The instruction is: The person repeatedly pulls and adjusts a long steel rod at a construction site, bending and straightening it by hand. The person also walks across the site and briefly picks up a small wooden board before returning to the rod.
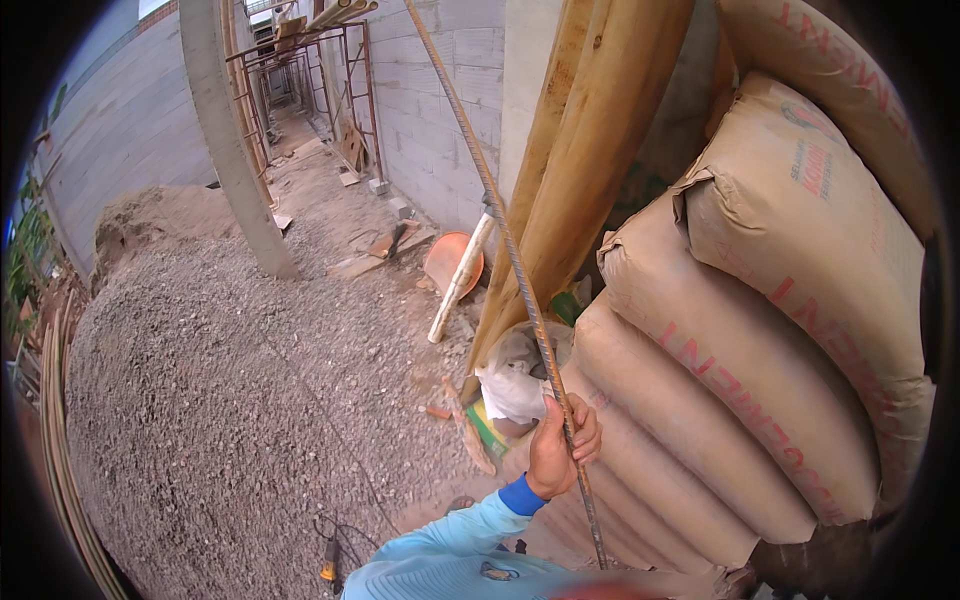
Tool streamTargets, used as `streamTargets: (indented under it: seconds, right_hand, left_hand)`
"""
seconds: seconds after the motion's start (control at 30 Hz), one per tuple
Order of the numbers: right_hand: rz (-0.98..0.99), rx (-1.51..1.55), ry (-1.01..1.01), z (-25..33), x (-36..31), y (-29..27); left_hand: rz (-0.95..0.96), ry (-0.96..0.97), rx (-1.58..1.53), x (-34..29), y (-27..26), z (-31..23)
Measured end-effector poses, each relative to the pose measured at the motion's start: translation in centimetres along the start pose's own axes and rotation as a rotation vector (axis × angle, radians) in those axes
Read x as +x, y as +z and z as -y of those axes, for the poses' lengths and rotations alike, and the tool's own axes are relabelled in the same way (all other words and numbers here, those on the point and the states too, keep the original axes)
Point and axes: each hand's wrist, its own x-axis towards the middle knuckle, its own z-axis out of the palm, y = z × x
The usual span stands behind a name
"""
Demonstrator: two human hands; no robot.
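My left hand (563, 447), in a light blue sleeve with a darker blue cuff, is closed round a long, rusty, ribbed steel rebar (508, 240). The thumb lies along the bar's left side and the fingers wrap from the right. The rebar slants from the top of the view down past the hand to the lower edge. Right beside it rises a tall stack of full brown paper sacks (720, 370). Just beyond my hand lies a crumpled whitish plastic bag (513, 390). My right hand is out of view.
Thick wooden planks (590, 130) lean behind the rebar. An orange bucket (447, 258) and a whitish pole (460, 282) lie by the wall. Gravel (230, 380) spreads left around a concrete post (235, 150). A yellow-and-black corded tool (329, 562) lies low left; metal scaffolding (370, 100) stands far back.
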Motion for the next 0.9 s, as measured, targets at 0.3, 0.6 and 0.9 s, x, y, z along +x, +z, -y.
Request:
streamTargets:
  seconds: [0.3, 0.6, 0.9]
  right_hand:
    - [-0.001, 0.005, 0.080, -2.7, -0.1, 0.8]
    - [-0.006, 0.021, 0.183, -3.7, 1.4, 4.7]
    - [0.119, 0.203, 0.240, 2.8, 6.2, 13.2]
  left_hand:
    - [0.022, -0.179, -0.029, -5.5, -1.8, 1.9]
    - [0.063, -0.171, 0.039, 0.5, -0.8, -3.9]
    - [0.144, 0.049, 0.245, 12.8, -6.3, -17.4]
